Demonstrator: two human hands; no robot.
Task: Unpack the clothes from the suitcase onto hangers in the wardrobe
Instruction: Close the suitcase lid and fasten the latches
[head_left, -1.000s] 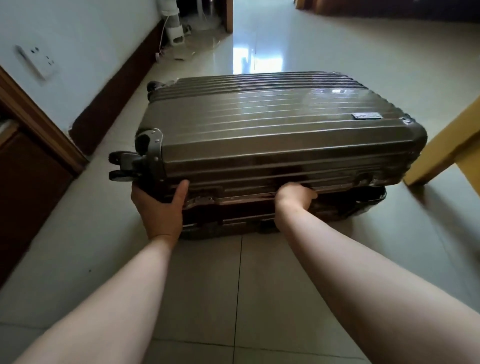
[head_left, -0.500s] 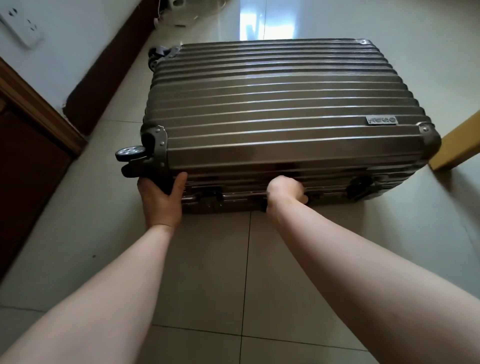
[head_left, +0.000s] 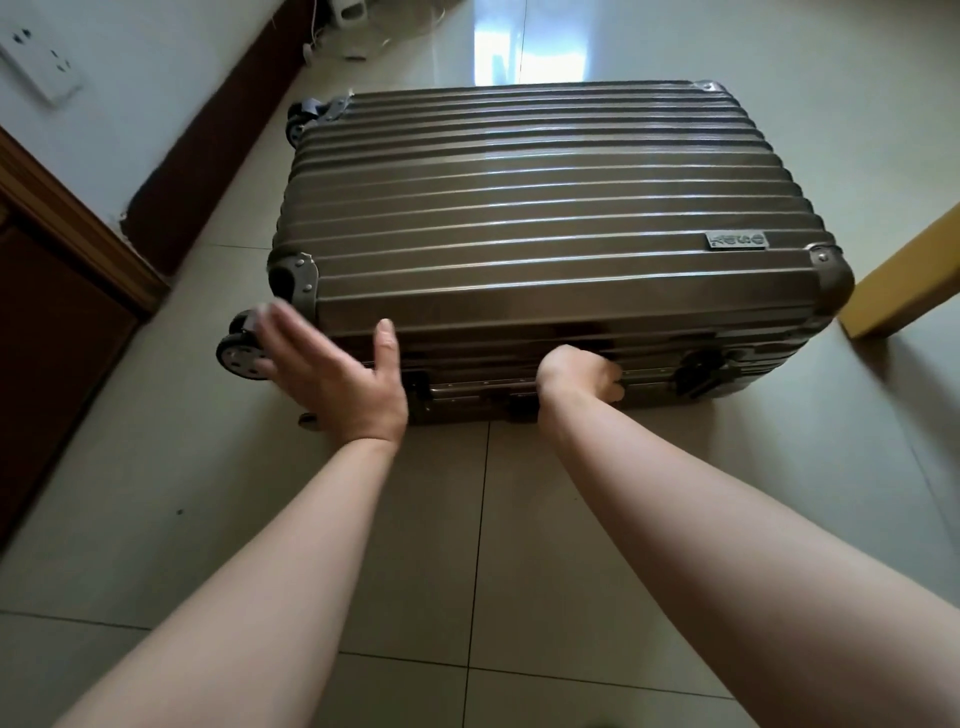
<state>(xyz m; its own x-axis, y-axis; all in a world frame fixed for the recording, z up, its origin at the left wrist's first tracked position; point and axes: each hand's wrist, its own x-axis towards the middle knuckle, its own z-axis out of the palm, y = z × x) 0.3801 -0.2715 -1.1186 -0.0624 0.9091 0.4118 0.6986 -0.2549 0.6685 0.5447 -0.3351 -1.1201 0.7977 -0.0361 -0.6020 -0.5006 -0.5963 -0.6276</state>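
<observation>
Right grip (head_left: 582, 376) clasps the near side of a ribbed bronze hard-shell suitcase (head_left: 545, 218); left grip (head_left: 332, 379), spread wide, at its wheeled corner.

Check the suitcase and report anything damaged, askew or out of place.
Nothing stands out. The suitcase lies flat on the floor tiles and looks closed, its ribbed shell unbroken where visible. The left hand partly hides the near wheel.

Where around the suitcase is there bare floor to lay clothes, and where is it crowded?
Bare tiles lie in front of the suitcase, toward the person, and beyond its far right corner. Crowded: the front edge, where the right hand grips and the left hand hovers by the wheel.
</observation>
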